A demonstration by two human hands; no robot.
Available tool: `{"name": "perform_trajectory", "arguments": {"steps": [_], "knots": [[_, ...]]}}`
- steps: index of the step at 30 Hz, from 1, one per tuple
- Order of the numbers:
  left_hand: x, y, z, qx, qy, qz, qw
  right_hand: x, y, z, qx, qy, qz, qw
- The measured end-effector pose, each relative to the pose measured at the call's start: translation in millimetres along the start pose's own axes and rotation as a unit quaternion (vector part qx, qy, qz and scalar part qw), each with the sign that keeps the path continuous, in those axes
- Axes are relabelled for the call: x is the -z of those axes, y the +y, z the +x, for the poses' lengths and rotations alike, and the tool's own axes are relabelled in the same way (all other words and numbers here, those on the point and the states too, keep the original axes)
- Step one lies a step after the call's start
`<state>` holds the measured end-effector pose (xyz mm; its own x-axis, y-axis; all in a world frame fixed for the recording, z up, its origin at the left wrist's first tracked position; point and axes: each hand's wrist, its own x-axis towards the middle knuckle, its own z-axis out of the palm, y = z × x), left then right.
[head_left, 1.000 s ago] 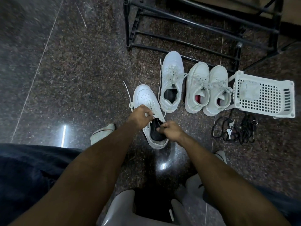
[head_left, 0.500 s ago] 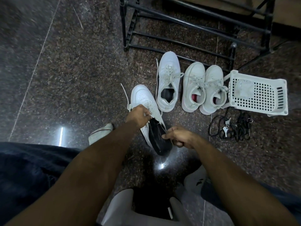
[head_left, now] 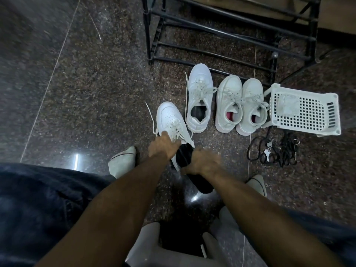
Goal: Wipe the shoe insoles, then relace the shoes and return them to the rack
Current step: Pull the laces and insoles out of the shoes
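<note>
Our right hand [head_left: 202, 162] grips black insole [head_left: 194, 174], dark, flat, partly out of near white shoe [head_left: 169, 120]. Our left hand [head_left: 161, 145] holds that shoe's collar. Three more white shoes stand beside, toes touching black rack [head_left: 231, 35]. Open dark floor [head_left: 77, 83] lies left; white basket [head_left: 308, 110] right.

Bare forearms, dark blue trousers [head_left: 38, 209], pale socks [head_left: 123, 162].

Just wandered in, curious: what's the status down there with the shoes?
Left hand holds the near shoe. Right hand grips the black insole, partly out. Three shoes wait by the rack. Nothing blocking.
</note>
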<state>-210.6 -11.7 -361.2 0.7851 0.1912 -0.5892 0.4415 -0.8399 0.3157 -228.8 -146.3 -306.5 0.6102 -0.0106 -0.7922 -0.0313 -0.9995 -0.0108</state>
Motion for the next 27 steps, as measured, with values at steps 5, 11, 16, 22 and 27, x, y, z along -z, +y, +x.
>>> {"name": "perform_trajectory", "arguments": {"steps": [5, 11, 16, 22, 27], "knots": [[5.1, 8.5, 3.5, -0.054, -0.022, 0.073, 0.996, -12.2, -16.4, -6.7, -0.004, 0.007, -0.066, 0.998], [28.7, 4.0, 18.1, -0.083, 0.045, 0.116, 0.989, 18.3, -6.4, -5.3, 0.026, -0.008, 0.11, 0.994], [62.0, 13.3, 51.9, -0.043, 0.074, 0.114, 0.99, 30.1, -10.0, 3.9, 0.074, -0.011, 0.205, 0.976], [95.7, 2.7, 98.3, -0.003, 0.077, 0.039, 0.996, 16.8, 6.6, 0.4, 0.146, -0.009, 0.241, 0.959], [109.6, 9.2, 117.9, -0.001, 0.092, -0.01, 0.996, -34.7, 38.4, 6.8, 0.091, -0.03, 0.298, 0.95]]}}
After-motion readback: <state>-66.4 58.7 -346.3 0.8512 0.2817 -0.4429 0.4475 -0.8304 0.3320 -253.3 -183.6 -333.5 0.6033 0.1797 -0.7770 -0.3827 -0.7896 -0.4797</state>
